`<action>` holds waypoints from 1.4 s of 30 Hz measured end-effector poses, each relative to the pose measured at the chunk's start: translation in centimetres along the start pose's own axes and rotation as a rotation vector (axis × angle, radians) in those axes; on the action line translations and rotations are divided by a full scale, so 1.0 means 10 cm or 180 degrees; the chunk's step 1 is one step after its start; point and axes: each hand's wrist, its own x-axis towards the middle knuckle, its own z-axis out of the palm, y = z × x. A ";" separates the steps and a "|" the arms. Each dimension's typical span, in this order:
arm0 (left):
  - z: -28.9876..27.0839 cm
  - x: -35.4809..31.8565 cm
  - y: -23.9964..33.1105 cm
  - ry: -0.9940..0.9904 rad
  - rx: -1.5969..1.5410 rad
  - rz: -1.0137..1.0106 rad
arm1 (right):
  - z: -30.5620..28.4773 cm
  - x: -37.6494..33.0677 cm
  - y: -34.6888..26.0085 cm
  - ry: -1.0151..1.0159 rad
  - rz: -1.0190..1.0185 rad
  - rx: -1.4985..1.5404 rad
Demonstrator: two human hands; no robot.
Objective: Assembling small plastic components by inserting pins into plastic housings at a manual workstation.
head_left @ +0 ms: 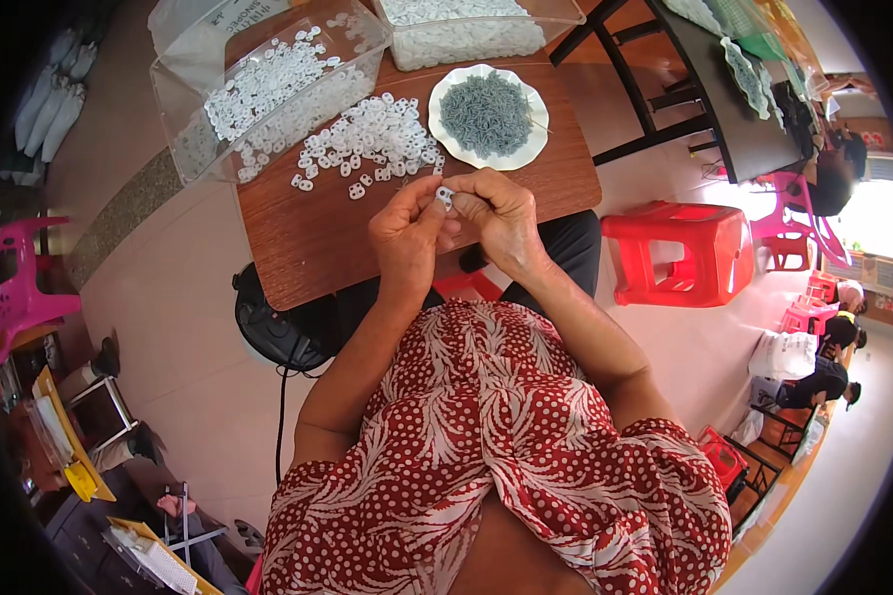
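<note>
Over the near part of a brown wooden table, my two hands meet fingertip to fingertip. Between them is a small white plastic piece with two dark round holes. My left hand pinches it from one side, and my right hand pinches it from the other. Just beyond my fingers lies a loose pile of white two-holed pieces. A white scalloped plate to its right carries a heap of small grey-blue parts, too fine to make out singly.
A clear plastic bin of white pieces stands at the far left, another clear bin behind. Right of the table is a red stool; a black device with a cable sits left. Other people are far right.
</note>
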 end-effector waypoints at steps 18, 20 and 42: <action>0.01 0.00 0.07 0.0266 -0.0386 -0.0268 | 0.05 -0.02 0.06 0.0167 -0.0899 -0.0724; 0.01 0.00 0.07 0.0229 -0.0397 -0.0253 | 0.05 -0.03 0.01 0.0169 -0.0806 -0.0715; -0.06 0.04 0.04 -0.0038 0.0026 0.0104 | 0.07 -0.03 0.02 0.0411 -0.0839 -0.0756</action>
